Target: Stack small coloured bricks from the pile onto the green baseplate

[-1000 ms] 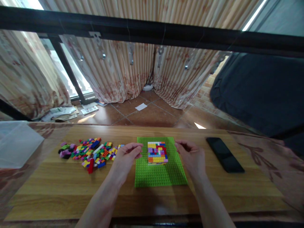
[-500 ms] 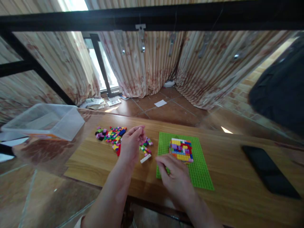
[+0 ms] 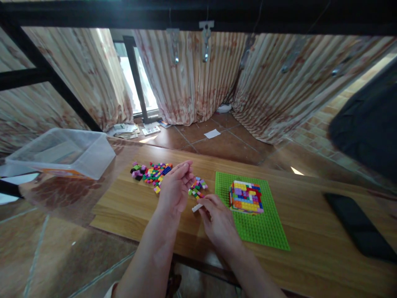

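My right hand (image 3: 218, 217) pinches one end of a long white brick (image 3: 196, 207) between thumb and fingers, low over the wooden table (image 3: 124, 211). My left hand (image 3: 176, 184) is raised over the loose bricks, its fingers curled in toward the thumb; whatever lies in them, if anything, is hidden. Small coloured bricks (image 3: 151, 174) lie in a pile behind and to the left of it, with a smaller group (image 3: 197, 188) between the two hands. To the right, a block built of many-coloured bricks (image 3: 246, 196) stands on a green baseplate (image 3: 263, 229).
A clear plastic bin (image 3: 96, 159) stands at the left end of the table. On the right lies a black phone-like slab (image 3: 356, 223). A dark bar (image 3: 124, 16) crosses the top of the view, with curtains (image 3: 214, 82) behind.
My right hand has moved left from the baseplate's edge and taken hold of the white brick. My left hand stays over the loose bricks, fingers still curled. The view has shifted slightly.
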{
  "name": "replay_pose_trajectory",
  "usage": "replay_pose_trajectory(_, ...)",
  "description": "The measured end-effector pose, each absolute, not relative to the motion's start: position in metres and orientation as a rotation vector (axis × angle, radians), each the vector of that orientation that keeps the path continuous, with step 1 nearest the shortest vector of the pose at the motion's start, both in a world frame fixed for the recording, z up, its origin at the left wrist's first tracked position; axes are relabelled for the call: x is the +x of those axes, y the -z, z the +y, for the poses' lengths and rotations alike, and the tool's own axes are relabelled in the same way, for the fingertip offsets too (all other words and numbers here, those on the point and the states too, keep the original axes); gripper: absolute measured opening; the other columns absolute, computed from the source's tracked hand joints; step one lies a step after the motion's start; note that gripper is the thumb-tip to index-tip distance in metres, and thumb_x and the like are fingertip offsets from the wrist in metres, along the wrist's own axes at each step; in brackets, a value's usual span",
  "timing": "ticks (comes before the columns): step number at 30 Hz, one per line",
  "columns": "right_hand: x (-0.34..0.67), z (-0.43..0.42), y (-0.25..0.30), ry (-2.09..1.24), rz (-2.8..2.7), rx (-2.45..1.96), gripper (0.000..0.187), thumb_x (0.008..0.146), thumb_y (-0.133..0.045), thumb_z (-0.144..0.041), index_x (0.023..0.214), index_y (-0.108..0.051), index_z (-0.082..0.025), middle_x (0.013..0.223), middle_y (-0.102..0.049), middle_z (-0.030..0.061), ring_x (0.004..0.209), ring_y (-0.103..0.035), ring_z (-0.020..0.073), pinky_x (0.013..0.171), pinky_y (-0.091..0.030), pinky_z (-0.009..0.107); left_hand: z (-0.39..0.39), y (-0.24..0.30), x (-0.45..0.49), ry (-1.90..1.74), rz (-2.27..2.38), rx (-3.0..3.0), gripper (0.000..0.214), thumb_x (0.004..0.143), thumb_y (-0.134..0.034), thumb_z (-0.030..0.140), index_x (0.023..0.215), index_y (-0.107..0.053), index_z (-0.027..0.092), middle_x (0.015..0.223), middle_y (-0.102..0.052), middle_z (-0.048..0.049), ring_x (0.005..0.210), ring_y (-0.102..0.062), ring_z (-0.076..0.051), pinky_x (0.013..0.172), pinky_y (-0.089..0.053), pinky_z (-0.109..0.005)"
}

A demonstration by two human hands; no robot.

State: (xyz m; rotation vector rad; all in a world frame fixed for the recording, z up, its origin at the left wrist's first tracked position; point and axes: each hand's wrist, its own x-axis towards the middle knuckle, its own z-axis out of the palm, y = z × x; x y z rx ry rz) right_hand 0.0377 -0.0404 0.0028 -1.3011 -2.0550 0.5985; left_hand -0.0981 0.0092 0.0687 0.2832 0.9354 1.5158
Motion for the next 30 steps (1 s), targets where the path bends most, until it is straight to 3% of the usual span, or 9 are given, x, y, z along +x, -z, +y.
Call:
replay_pose_trajectory(7, 0.032, -0.038, 0.003, -0.561, -2.153, -1.337, 0.021, 0.094, -0.049, -0.017, 0.085, -0.067, -0.021, 0.098, -0.062, 0.0059, 0.079, -0.061, 0.0154, 0.071, -0.048, 0.026, 0.006, -0.071, -0.1, -1.507, 0.926, 0.282, 0.013, 0.076, -0.064, 0.012, 0.087, -0.069, 0.009, 0.066, -0.063, 0.0022, 0.051, -0.057, -0.004, 0.057, -0.05, -0.017)
replay_pose_trajectory(12, 0.027, -0.041, 0.001, -0.441, -2.278, -1.431, 0.013, 0.091, -0.051, -0.016, 0.087, -0.063, -0.02, 0.093, -0.064, 0.0053, 0.076, -0.062, 0.0172, 0.063, -0.044, 0.025, 0.006, -0.071, -0.098, -1.47, 0.93, 0.299, 0.013, 0.075, -0.064, 0.01, 0.088, -0.068, 0.009, 0.066, -0.063, 0.0014, 0.051, -0.057, -0.004, 0.054, -0.05, -0.016)
replay_pose_trajectory(17, 0.027, -0.044, -0.004, -0.538, -2.165, -1.384, 0.014, 0.091, -0.048, -0.013, 0.094, -0.06, -0.02, 0.09, -0.066, 0.0049, 0.079, -0.064, 0.0187, 0.066, -0.044, 0.027, 0.007, -0.072, -0.093, -1.442, 0.957, 0.326, 0.017, 0.072, -0.067, 0.01, 0.089, -0.069, 0.009, 0.066, -0.064, 0.0009, 0.052, -0.057, -0.005, 0.055, -0.049, -0.016)
replay_pose_trajectory(22, 0.043, -0.039, -0.026, -0.73, -1.792, -1.286, 0.01, 0.094, -0.05, -0.021, 0.094, -0.061, -0.02, 0.089, -0.066, 0.0027, 0.08, -0.062, 0.0152, 0.071, -0.046, 0.025, 0.006, -0.07, -0.088, -1.365, 0.996, 0.436, 0.021, 0.067, -0.073, 0.016, 0.088, -0.07, 0.01, 0.068, -0.065, 0.0, 0.054, -0.058, -0.006, 0.056, -0.049, -0.017)
replay_pose_trajectory(30, 0.069, -0.034, -0.038, -0.599, -1.567, -1.285, 0.008, 0.09, -0.058, -0.022, 0.093, -0.066, -0.022, 0.084, -0.065, 0.0009, 0.074, -0.06, 0.0138, 0.067, -0.048, 0.024, 0.002, -0.069, -0.063, -1.154, 1.147, 0.785, 0.028, 0.061, -0.079, 0.034, 0.076, -0.073, 0.012, 0.063, -0.065, -0.0008, 0.055, -0.055, -0.009, 0.05, -0.04, -0.018)
